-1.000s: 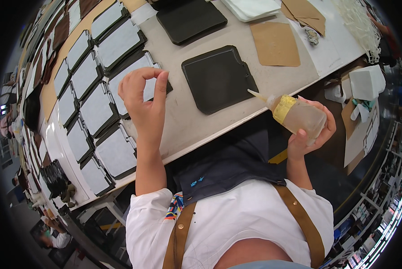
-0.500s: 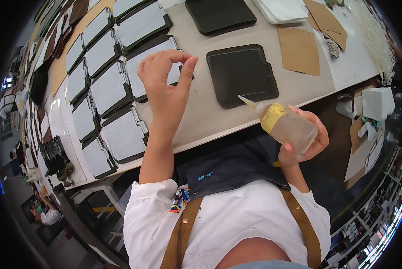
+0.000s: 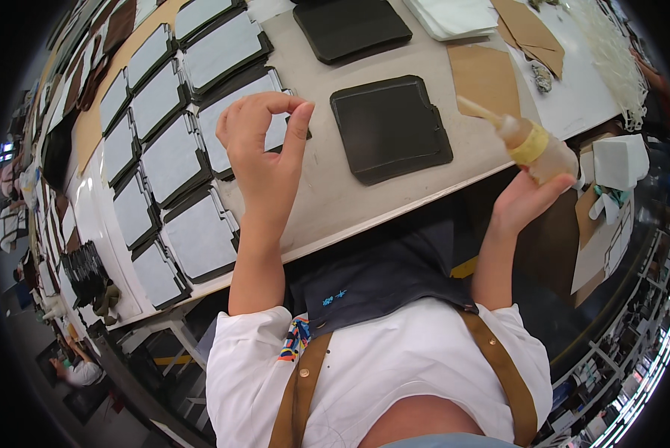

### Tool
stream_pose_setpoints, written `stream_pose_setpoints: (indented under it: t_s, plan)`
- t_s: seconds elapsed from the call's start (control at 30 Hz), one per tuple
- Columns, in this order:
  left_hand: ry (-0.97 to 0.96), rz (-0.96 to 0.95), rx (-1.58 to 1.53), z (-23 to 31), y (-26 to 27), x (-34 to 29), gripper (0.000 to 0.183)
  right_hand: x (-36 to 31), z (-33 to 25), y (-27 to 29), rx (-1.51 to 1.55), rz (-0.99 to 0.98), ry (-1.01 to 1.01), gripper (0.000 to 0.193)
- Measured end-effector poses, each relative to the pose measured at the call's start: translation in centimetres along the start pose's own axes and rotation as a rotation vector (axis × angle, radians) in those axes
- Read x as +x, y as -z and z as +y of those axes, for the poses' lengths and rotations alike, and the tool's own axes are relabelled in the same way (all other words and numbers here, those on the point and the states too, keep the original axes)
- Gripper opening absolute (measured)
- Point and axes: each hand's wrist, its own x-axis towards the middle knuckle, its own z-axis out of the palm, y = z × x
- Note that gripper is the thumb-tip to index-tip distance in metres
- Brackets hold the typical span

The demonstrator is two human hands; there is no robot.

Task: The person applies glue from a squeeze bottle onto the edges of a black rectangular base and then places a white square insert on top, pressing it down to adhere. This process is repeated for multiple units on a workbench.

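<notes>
My right hand is wrapped round a translucent squeeze bottle with a yellow band and a long pointed nozzle. It is tilted, nozzle up and to the left, off the table's front edge, and slightly blurred. My left hand hovers over the table with thumb and index fingertips brought together and the other fingers curled; nothing shows in the pinch. Between the hands lies a flat black panel with cut corners, a notched right side and a thin shiny line along its edges. Neither hand touches it.
Rows of black pieces topped with pale sheets cover the table's left. Another black panel stack lies farther back. White sheets and brown card pieces are at the back right. The table's front edge runs slantwise before me.
My right hand has carried the bottle right and away from the black panel, whose corner the nozzle was over. The left hand keeps its pinch; the whole view has shifted slightly.
</notes>
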Motion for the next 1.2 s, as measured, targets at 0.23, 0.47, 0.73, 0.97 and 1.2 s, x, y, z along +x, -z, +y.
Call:
stream_pose_setpoints:
  t_s: [0.23, 0.47, 0.73, 0.97, 1.2]
  plan:
    - [-0.020, -0.020, 0.011, 0.0, -0.5, 0.0, 0.011, 6.2, 2.9, 4.4, -0.769, 0.036, 0.335, 0.048]
    - [-0.022, -0.048, -0.007, -0.2, -1.2, -0.5, 0.011, 9.7, 1.4, -9.7, -0.825, -0.687, 0.632, 0.028]
    - [-0.040, -0.061, -0.050, -0.3, -2.7, -0.7, 0.011, 12.9, 7.3, -13.9, -1.199, -0.927, 0.553, 0.015]
    - [0.032, -0.145, -0.174, 1.8, -1.9, -0.1, 0.010, 24.0, 8.1, -12.3, -0.387, -0.533, -0.300, 0.024]
    - [0.317, -0.523, -0.841, 7.7, -4.3, 0.9, 0.047, 17.6, -6.5, -11.1, -0.571, -0.459, 0.512, 0.009]
